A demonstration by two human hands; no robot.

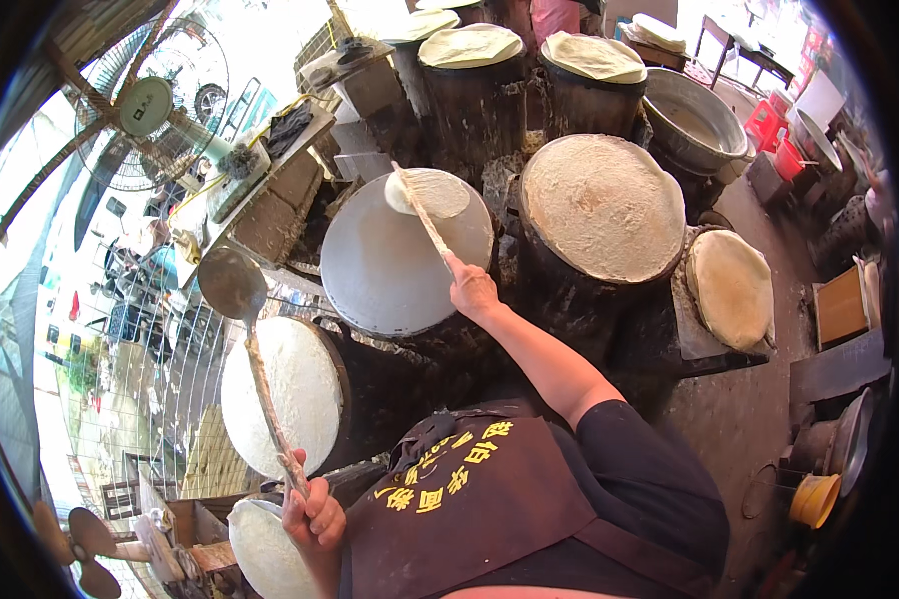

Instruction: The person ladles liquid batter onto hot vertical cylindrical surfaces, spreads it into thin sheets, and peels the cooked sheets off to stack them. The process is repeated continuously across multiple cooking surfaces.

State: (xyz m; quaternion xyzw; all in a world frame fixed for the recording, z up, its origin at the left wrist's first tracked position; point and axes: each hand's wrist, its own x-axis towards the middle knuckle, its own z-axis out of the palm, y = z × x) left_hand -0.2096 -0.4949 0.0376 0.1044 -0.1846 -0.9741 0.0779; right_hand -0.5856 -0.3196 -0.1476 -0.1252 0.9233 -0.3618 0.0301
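My left hand (315, 514) is closed on the wooden handle of a large metal ladle (232, 283), held upright at the left. My right hand (474, 295) grips a pale wooden stick (422, 220), which reaches over a round grey griddle (365, 265). At the stick's far end lies a small pale oval (445, 195) of what looks like batter. Left of that griddle, another round surface (280, 389) is coated white. To the right, a larger griddle carries a rough cream-coloured round (599, 205). Beside it sits a pale flatbread stack (729, 290) on a board.
More dark drum stoves (469, 115) topped with pale rounds stand behind, beside a large metal basin (689, 110). A standing fan (145, 105) and wire mesh are at the left, another fan (80, 549) lower down. Red stools (764, 125) and a yellow basin (812, 499) are at the right.
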